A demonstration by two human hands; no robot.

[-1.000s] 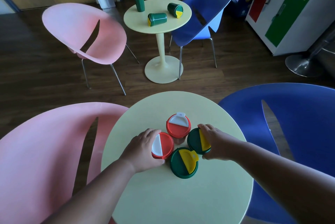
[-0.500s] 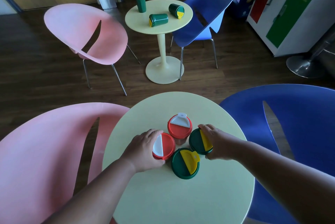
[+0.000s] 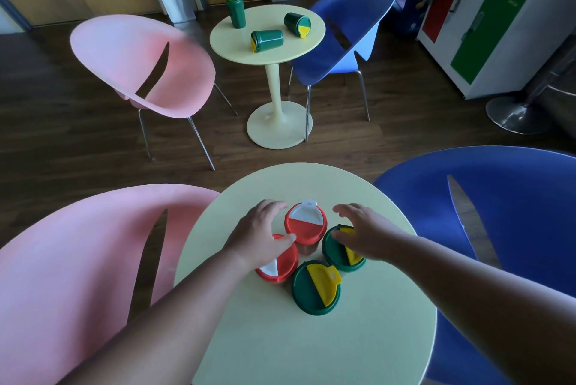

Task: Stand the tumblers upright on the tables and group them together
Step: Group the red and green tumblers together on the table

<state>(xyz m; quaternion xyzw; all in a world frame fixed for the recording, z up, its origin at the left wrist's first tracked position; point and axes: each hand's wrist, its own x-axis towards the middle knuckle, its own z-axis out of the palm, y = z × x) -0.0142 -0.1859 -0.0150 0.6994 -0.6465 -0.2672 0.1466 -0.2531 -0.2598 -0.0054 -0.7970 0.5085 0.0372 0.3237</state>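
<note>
Several tumblers stand upright in a tight cluster on the near round table (image 3: 311,338): a red one with a white flap (image 3: 305,224) at the back, a second red one (image 3: 279,266) at the left, a green one with a yellow flap (image 3: 316,286) in front, another green one (image 3: 341,252) at the right. My left hand (image 3: 258,233) hovers over the left red tumbler, fingers spread. My right hand (image 3: 361,232) hovers over the right green tumbler, also spread. On the far table (image 3: 299,45) one green tumbler (image 3: 236,14) stands upright and two (image 3: 267,40) (image 3: 297,24) lie on their sides.
A pink chair (image 3: 78,275) sits left of the near table and a blue chair (image 3: 498,229) right of it. A second pink chair (image 3: 146,66) and blue chair (image 3: 346,29) flank the far table. A cabinet (image 3: 498,20) and a metal stand base (image 3: 514,113) are at the right.
Both hands have let go of the tumblers they were gripping and lifted forward with fingers spread. The cluster of tumblers has stayed in place.
</note>
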